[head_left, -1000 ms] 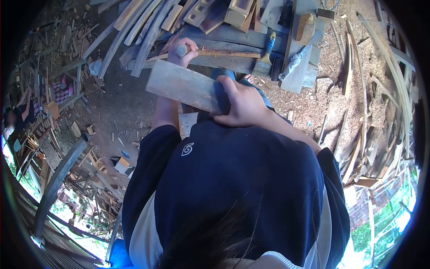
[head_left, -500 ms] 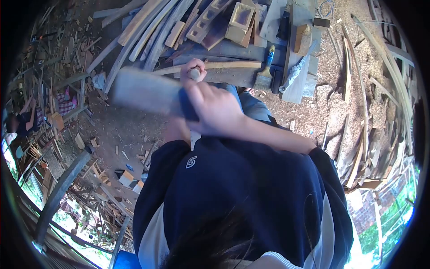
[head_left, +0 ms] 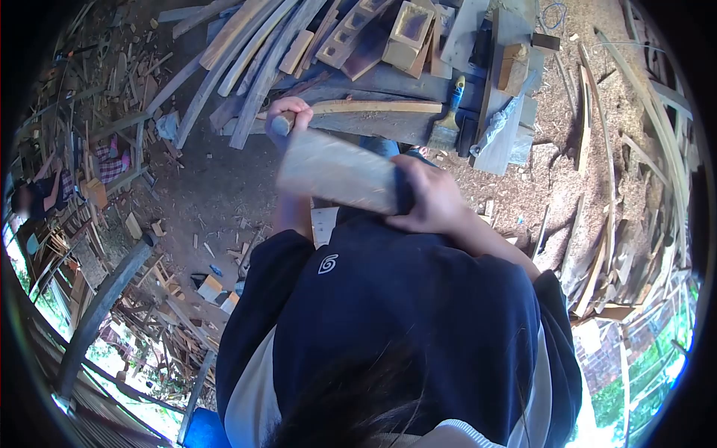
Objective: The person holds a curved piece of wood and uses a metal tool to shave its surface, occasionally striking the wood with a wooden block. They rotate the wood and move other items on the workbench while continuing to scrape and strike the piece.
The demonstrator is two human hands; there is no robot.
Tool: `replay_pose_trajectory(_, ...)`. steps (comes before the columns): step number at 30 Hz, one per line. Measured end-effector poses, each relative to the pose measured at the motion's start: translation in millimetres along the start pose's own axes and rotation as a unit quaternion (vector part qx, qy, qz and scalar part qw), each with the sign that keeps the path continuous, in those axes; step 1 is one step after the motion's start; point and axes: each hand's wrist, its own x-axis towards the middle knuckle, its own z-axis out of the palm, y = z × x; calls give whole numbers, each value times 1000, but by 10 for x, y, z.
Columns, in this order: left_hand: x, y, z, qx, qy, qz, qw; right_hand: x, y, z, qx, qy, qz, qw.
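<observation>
My left hand [head_left: 293,110] is wrapped round the end of a rounded wooden piece [head_left: 282,123], just in front of the workbench edge. The rest of that piece is hidden. My right hand [head_left: 433,196] grips the dark end of a flat, greyish-brown board-like object [head_left: 340,172]. That object slants across in front of my chest, its far end close below my left hand. Whether it touches the wooden piece cannot be made out.
Ahead, the workbench [head_left: 351,93] bears curved wood strips [head_left: 254,82], a hollowed wood block [head_left: 411,33], a blue-handled brush [head_left: 448,123] and a plastic bag [head_left: 497,123]. Wood scraps cover the ground. Another person [head_left: 48,190] sits at far left; a post [head_left: 104,299] stands lower left.
My right hand has moved right, drawing the flat object back across my chest. My left hand has shifted slightly left with the wooden piece. The view has shifted slightly.
</observation>
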Motion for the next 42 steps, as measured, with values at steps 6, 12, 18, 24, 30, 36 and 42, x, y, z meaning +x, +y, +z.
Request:
replay_pose_trajectory(6, 14, -133, 16, 395, -150, -102, 901, -413, 327, -132, 12, 35, 329, 944)
replay_pose_trajectory(12, -225, -603, 145, 625, -308, -160, 699, -775, 726, -61, 88, 187, 392, 896)
replay_pose_trajectory(18, -149, -752, 18, 611, -311, 84, 723, -1099, 947, -64, 199, 290, 384, 854)
replay_pose_trajectory(24, 60, 214, 306, 454, -274, 161, 832, -1093, 751, -345, 419, 312, 278, 806)
replay_pose_trajectory(30, 212, 970, 717, 161, -236, 35, 958, -559, 421, -717, 717, 185, 107, 663)
replay_pose_trajectory(36, 122, 1331, 992, 143, -264, 25, 953, 25, -60, -887, 848, 58, -51, 524)
replay_pose_trajectory(42, -206, 1472, 1105, 96, -200, 8, 975, 76, -225, -905, 879, 5, -59, 473)
